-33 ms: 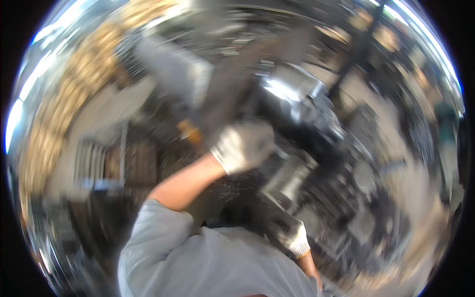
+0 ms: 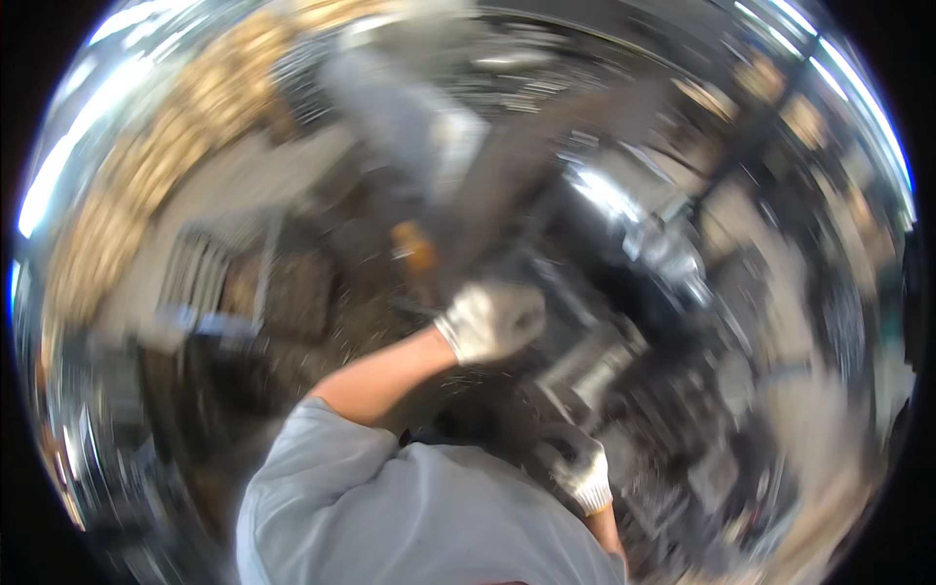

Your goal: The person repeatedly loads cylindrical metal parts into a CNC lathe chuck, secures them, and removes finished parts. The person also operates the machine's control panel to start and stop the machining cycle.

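The whole view is smeared by motion. My left hand (image 2: 492, 320), in a white work glove, is closed like a fist at the lower end of a long dark bar (image 2: 546, 166) that slants up and to the right. My right hand (image 2: 577, 470), also in a white glove, is lower down against dark machine parts (image 2: 595, 370); the blur hides what its fingers are doing. My bare left forearm and grey sleeve (image 2: 390, 507) fill the lower middle.
A shiny metal machine body (image 2: 663, 244) lies right of the bar. An orange-brown object (image 2: 417, 249) stands just left of it. A grey grated frame (image 2: 200, 273) sits at the left, with tan stacked material (image 2: 146, 166) behind it.
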